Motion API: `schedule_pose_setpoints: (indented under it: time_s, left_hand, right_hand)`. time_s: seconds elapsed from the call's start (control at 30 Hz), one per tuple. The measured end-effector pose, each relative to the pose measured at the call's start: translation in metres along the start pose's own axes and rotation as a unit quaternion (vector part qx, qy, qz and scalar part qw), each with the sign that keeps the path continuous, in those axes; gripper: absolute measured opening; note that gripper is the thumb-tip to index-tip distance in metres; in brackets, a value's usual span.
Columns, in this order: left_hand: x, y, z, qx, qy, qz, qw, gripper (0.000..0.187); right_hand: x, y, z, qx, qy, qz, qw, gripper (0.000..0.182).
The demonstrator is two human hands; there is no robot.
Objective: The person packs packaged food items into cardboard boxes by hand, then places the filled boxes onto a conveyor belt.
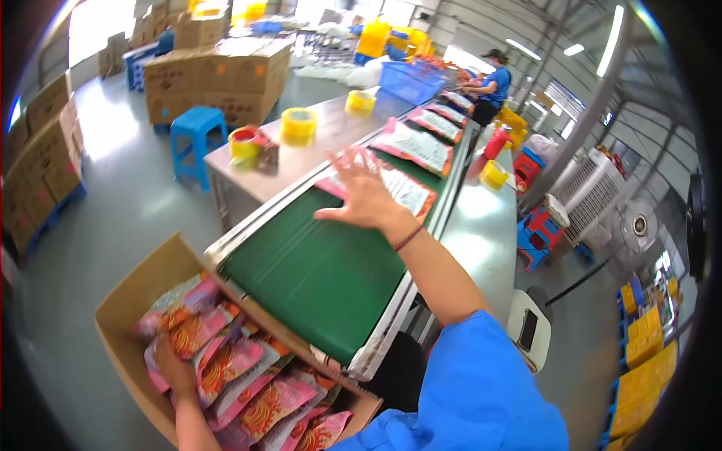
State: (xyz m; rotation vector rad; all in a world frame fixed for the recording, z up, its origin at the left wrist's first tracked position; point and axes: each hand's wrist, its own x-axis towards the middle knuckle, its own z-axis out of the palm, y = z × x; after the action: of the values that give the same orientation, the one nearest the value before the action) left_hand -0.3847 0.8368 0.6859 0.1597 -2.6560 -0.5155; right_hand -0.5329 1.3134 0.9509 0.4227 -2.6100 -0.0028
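Note:
An open cardboard box (143, 289) at the lower left holds several pink printed food pouches (278, 402). My left hand (177, 373) is inside it, its fingers stretched along the pouches near the left wall, with some fingertips hidden. Over the green conveyor belt (316, 263) my right hand (365, 195) is raised, fingers spread and nothing in it. Just behind that hand, a pink and white pouch (406, 194) lies flat on the belt, partly covered by the fingers. Farther up the belt more pouches (414, 146) lie in a row.
Tape rolls (298, 124) stand on the steel table (256, 177) left of the belt. A blue stool (197, 139) and stacked cartons (214, 83) are beyond. Another person (495, 83) stands at the far end by a blue crate (410, 81). A fan (639, 224) stands right.

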Motion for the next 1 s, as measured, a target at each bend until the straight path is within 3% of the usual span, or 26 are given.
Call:
schedule_pose_setpoints:
  time_s: [0.07, 0.1, 0.17, 0.27, 0.3, 0.4, 0.47, 0.53, 0.6, 0.63, 0.67, 0.73, 0.77, 0.8, 0.83, 0.9, 0.97, 1.0]
  left_hand:
    - [-0.002, 0.010, -0.005, -0.017, 0.045, -0.025, 0.999, 0.060]
    - [-0.004, 0.009, -0.002, -0.021, 0.044, -0.015, 0.999, 0.060]
    - [-0.004, -0.001, 0.005, 0.043, 0.047, -0.038, 0.997, 0.057]
    - [-0.002, -0.016, 0.018, 0.039, 0.059, -0.011, 0.997, 0.057]
    - [0.000, -0.019, 0.020, 0.053, 0.056, -0.008, 0.997, 0.060]
    - [0.010, -0.024, 0.022, 0.028, 0.006, -0.008, 1.000, 0.066]
    - [0.015, -0.031, 0.021, -0.034, -0.044, -0.011, 0.998, 0.056]
    - [0.036, 0.004, -0.011, -0.062, -0.250, -0.069, 0.964, 0.062]
    - [0.047, 0.051, -0.072, -0.131, -0.371, -0.129, 0.910, 0.073]
    - [0.040, 0.032, -0.073, -0.217, -0.322, -0.042, 0.921, 0.075]
    - [0.024, 0.056, -0.119, -0.216, -0.236, 0.029, 0.947, 0.073]
    - [-0.003, 0.063, -0.175, -0.133, -0.105, 0.022, 0.985, 0.065]
    - [-0.019, 0.062, -0.198, -0.133, -0.048, -0.028, 0.990, 0.065]
    - [-0.041, 0.060, -0.215, -0.136, 0.012, -0.075, 0.988, 0.065]
    - [-0.066, 0.042, -0.213, -0.134, 0.019, -0.083, 0.987, 0.065]
    - [-0.121, -0.013, -0.183, -0.164, 0.123, -0.263, 0.943, 0.066]
    - [-0.165, -0.022, -0.173, -0.005, -0.032, -0.405, 0.914, 0.066]
    - [-0.168, -0.025, -0.168, -0.011, -0.028, -0.409, 0.912, 0.066]
  right_hand:
    - [-0.035, 0.078, 0.022, -0.062, -0.184, 0.181, 0.964, 0.128]
    - [-0.042, 0.092, 0.028, -0.064, -0.181, 0.191, 0.963, 0.128]
    - [-0.044, 0.104, 0.034, 0.106, -0.239, 0.234, 0.936, 0.134]
    - [-0.043, 0.083, 0.027, 0.052, -0.305, 0.216, 0.926, 0.131]
    - [-0.044, 0.072, 0.022, 0.005, -0.294, 0.194, 0.936, 0.120]
    - [-0.046, 0.041, 0.025, -0.017, -0.250, 0.198, 0.948, 0.110]
    - [-0.061, 0.015, 0.030, -0.069, -0.128, 0.144, 0.979, 0.090]
    - [-0.063, 0.005, 0.022, 0.048, -0.135, 0.127, 0.982, 0.078]
    - [-0.066, -0.014, -0.010, 0.107, -0.023, 0.058, 0.992, 0.070]
    - [-0.067, -0.036, -0.041, 0.168, -0.055, 0.066, 0.982, 0.068]
    - [-0.067, -0.031, -0.043, 0.269, -0.062, 0.002, 0.961, 0.074]
    - [-0.071, -0.053, -0.068, 0.412, -0.040, -0.073, 0.907, 0.075]
    - [-0.076, -0.078, -0.104, 0.549, -0.139, 0.031, 0.824, 0.068]
    - [-0.081, -0.098, -0.131, 0.616, -0.157, 0.062, 0.770, 0.058]
    - [-0.081, -0.115, -0.158, 0.603, -0.124, 0.004, 0.788, 0.048]
    - [-0.081, -0.144, -0.208, 0.562, -0.042, -0.095, 0.820, 0.038]
    - [-0.079, -0.160, -0.242, 0.512, 0.060, -0.160, 0.842, 0.038]
    - [-0.079, -0.169, -0.251, 0.482, 0.113, -0.190, 0.848, 0.039]
